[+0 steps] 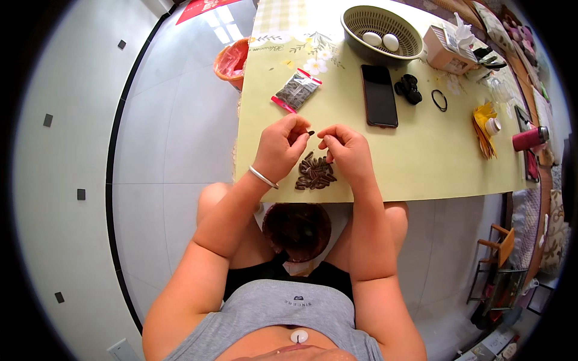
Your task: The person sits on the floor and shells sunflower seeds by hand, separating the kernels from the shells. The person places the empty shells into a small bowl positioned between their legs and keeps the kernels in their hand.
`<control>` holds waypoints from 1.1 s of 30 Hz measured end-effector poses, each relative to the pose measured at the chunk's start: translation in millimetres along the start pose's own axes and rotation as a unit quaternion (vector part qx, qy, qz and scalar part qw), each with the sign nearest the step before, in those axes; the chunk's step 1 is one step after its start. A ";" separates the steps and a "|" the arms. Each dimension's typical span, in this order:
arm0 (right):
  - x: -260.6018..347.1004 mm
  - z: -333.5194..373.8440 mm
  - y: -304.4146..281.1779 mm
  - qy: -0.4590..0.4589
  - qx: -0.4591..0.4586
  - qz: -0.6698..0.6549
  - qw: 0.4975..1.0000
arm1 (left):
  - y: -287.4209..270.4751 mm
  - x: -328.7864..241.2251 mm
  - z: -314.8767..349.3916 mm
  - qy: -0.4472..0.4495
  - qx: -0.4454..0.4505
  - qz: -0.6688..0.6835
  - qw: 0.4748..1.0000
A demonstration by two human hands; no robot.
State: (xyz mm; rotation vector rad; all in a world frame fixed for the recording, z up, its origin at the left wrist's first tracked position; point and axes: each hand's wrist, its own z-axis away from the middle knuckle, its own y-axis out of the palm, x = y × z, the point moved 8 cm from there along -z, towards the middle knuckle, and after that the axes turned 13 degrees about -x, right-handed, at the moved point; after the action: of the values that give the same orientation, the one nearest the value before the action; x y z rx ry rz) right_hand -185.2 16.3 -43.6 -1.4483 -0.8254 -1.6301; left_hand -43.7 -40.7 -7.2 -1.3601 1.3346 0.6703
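Observation:
My left hand [282,144] is closed in a pinch, with one dark sunflower seed [311,133] between thumb and forefinger. Close on its right, my right hand [348,151] has its fingers curled together, and what they hold, if anything, is too small to make out. A loose pile of brown sunflower seeds [315,173] lies on the table just below both hands, near the front edge. Beyond my left hand lies a small clear packet [298,90] with red ends and dark grey contents.
The yellow-green table [433,174] holds a phone [379,96], black earphone case-like object [409,89], black band [439,100], basket [355,45] with two eggs, tissue box [447,51] and pink bottle [530,139]. A dark bin [297,253] stands between my knees; an orange bin [227,75] stands left.

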 end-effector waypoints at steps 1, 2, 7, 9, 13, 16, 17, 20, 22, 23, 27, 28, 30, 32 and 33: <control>-1.0 1.1 2.8 -0.002 0.001 0.000 1.000 | -2.3 -0.4 -0.6 0.002 -0.027 0.046 0.999; -2.7 2.5 5.9 0.011 0.005 -0.004 1.000 | -2.7 -9.1 -1.1 0.059 -0.026 0.027 0.998; -1.6 4.2 20.7 0.014 0.029 -0.063 0.997 | -1.3 -38.2 6.7 0.168 -0.048 -0.043 0.984; 0.1 4.3 20.8 0.018 0.016 -0.064 0.998 | -2.7 -38.9 8.8 0.244 -0.071 -0.069 0.965; -2.4 2.2 13.9 0.008 -0.021 -0.068 0.997 | -1.1 -42.7 11.2 0.295 -0.060 -0.126 0.945; 0.7 3.0 12.0 -0.027 -0.050 -0.049 0.997 | 0.5 -40.1 12.7 0.298 -0.064 -0.152 0.940; 0.7 3.4 11.9 -0.032 -0.057 -0.056 0.996 | 0.7 -39.8 13.3 0.303 -0.071 -0.156 0.937; 2.2 6.3 12.8 -0.033 -0.078 -0.102 0.991 | 0.9 -39.6 13.9 0.309 -0.071 -0.191 0.929; 1.5 8.0 14.9 -0.033 -0.087 -0.128 0.987 | 2.0 -39.0 16.0 0.323 -0.072 -0.207 0.921; -1.1 8.1 16.3 -0.034 -0.089 -0.134 0.986 | 3.0 -38.7 17.2 0.330 -0.073 -0.215 0.916; 0.6 8.1 17.3 -0.059 -0.089 -0.080 0.991 | 4.3 -37.7 22.2 0.326 -0.077 -0.217 0.917; 0.8 8.3 17.8 -0.059 -0.086 -0.082 0.991 | 4.7 -37.7 23.4 0.323 -0.077 -0.218 0.918; 1.3 8.5 18.1 -0.060 -0.081 -0.086 0.991 | 4.2 -38.0 24.6 0.317 -0.078 -0.218 0.920; -1.2 6.4 17.4 -0.054 -0.076 -0.091 0.992 | 3.9 -39.7 24.5 0.314 -0.079 -0.214 0.922; -2.1 5.0 16.4 -0.050 -0.074 -0.093 0.992 | 2.4 -37.6 21.7 0.291 -0.073 -0.172 0.938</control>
State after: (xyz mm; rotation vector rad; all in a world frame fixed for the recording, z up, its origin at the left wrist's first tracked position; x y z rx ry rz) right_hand -168.3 13.0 -45.5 -1.6081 -0.9371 -1.8014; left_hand -48.1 -7.5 20.5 -1.9534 1.4580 0.1228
